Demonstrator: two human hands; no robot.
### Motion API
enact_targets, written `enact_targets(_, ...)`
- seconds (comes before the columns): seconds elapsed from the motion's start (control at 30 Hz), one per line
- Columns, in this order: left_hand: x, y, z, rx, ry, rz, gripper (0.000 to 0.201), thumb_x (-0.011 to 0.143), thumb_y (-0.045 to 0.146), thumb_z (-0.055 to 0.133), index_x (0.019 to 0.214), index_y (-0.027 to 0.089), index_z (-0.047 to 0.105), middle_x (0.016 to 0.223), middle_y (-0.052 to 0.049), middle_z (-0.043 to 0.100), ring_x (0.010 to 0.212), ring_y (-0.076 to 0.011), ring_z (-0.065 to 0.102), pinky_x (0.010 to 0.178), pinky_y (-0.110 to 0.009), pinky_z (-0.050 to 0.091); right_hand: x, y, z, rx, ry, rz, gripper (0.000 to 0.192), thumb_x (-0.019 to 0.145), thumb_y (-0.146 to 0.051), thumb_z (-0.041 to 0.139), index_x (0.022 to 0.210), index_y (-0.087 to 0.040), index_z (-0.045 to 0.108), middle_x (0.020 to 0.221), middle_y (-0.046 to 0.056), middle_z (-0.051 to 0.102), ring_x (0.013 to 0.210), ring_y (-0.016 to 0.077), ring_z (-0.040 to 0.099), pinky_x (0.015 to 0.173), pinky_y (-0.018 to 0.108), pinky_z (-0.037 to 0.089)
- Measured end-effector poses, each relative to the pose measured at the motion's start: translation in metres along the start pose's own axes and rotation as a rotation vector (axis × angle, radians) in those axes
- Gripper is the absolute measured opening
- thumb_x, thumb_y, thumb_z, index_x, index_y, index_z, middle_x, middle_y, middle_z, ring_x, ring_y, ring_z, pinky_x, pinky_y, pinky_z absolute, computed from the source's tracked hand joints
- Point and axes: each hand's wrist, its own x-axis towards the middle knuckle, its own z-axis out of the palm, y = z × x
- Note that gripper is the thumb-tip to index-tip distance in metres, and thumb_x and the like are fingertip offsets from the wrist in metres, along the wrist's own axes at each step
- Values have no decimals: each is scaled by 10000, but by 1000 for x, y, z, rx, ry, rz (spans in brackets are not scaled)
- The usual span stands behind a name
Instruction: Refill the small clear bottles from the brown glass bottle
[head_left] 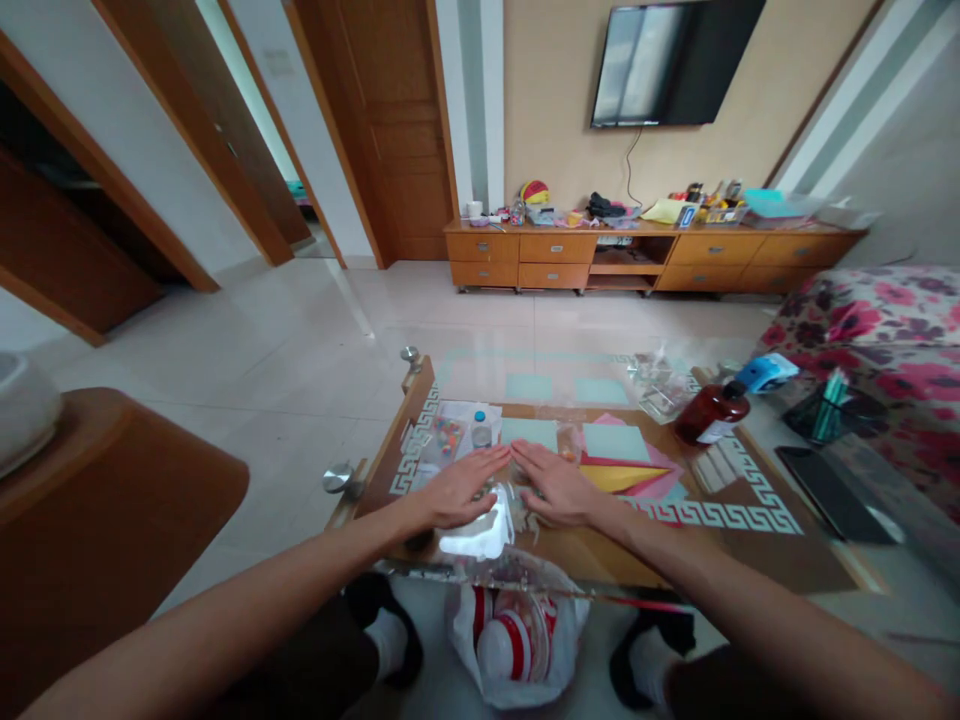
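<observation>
Over the near middle of the glass-topped table (600, 555), my left hand (466, 488) and my right hand (556, 484) are stretched out flat, palms down. Their fingertips meet or nearly meet, and the thumbs point inward. Neither hand holds anything. Whether the palms rest on the glass is hard to tell. Just beyond my left hand is a small clear bottle with a blue cap (481, 430), beside a bag of small colourful pieces (448, 438). Yellow folded paper (626, 477) lies to the right of my right hand, on pink paper.
A brown pump bottle (709, 418), a blue packet (766, 372), a pen holder (829, 408) and a dark tablet-like slab (834, 490) are at the right. A white bag with red-and-white containers (510, 645) is below the near edge, between my feet. A low cabinet (559, 250) lines the far wall.
</observation>
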Motion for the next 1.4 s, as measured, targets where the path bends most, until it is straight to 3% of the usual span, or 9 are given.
enact_targets(0.27,-99,135,51,-111,-27,42,961,959,413,575,1753,268,52,1809,-75,137,1664,-327,184,1352,-586,238,-121,-128,27,45,-77,-19,1019,908,-392,631,1739,-114,110,1791,169,91,1662,343,139,1353,543,217)
enact_targets(0.5,-150,168,109,-127,-83,60,1085,861,309,596,1747,217,-22,1816,-103,32,1669,-352,138,1345,-599,252,-174,-168,84,80,-135,-37,1120,815,-326,647,1734,-83,56,1783,194,-14,1662,378,52,1337,596,215)
enact_targets(0.67,-146,160,102,-161,-110,118,900,868,249,567,1710,239,250,1762,-106,321,1614,-321,343,1322,-568,321,-185,-158,102,126,-192,-105,1128,799,-269,648,1735,-91,45,1780,203,28,1661,356,74,1323,581,265)
enact_targets(0.77,-124,152,68,-138,-54,169,618,931,225,491,1548,255,522,1549,-112,608,1444,-295,553,1243,-528,434,-168,-151,73,99,-157,-220,1036,857,-234,603,1737,-105,71,1782,180,120,1662,307,133,1332,530,272)
enact_targets(0.87,-104,135,30,-65,-12,200,477,971,234,467,1416,258,635,1350,-117,709,1298,-299,623,1158,-529,491,-147,-131,23,54,-110,-335,855,971,-260,552,1736,-165,180,1758,130,285,1643,253,246,1335,479,292)
enact_targets(1.03,-95,55,-10,180,214,-184,537,1047,335,462,1577,261,507,1661,-99,469,1556,-304,404,1296,-560,335,-156,-32,-48,-81,139,112,668,1059,-342,511,1699,-272,333,1724,62,390,1592,261,379,1310,514,351)
enact_targets(1.2,-103,-41,-16,351,257,-759,713,1077,509,350,1662,101,365,1760,-195,289,1647,-347,243,1328,-557,243,-198,70,-57,-272,196,565,764,1078,-578,431,1679,-113,361,1749,180,289,1629,353,271,1322,568,291)
enact_targets(1.3,-99,-44,-3,413,228,-786,771,1065,529,356,1675,59,321,1768,-219,243,1663,-352,184,1340,-559,193,-192,72,-42,-315,174,614,837,1069,-647,399,1673,-69,357,1745,215,269,1639,368,232,1332,584,248)
enact_targets(1.4,-84,1,16,385,160,-538,762,1073,510,370,1716,121,241,1795,-156,185,1678,-296,130,1357,-522,174,-161,25,-22,-255,144,452,832,1067,-650,423,1709,-137,296,1757,166,263,1639,337,248,1340,556,251)
